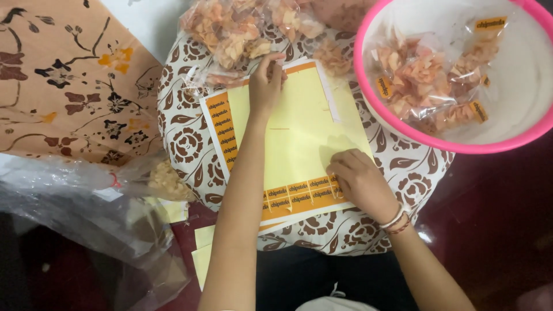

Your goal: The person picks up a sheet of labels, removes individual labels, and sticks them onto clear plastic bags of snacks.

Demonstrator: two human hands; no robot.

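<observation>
Clearly thin, light and floppy, the yellow sticker sheet point(294, 126) lying on the patterned cushion point(184, 138), left hand point(266, 86) fingers pinching something at its top edge, cannot tell what, right hand point(360, 181) pressed flat near the orange stickers point(296, 193); best peeled at a corner.

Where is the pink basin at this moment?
In the head view the pink basin sits at the upper right, beside the patterned cushion, just beyond the right hand, and holds small clear bags of orange chips.

Dark glossy floor point(495, 230) lies beside a floral orange cloth point(63, 80).
</observation>
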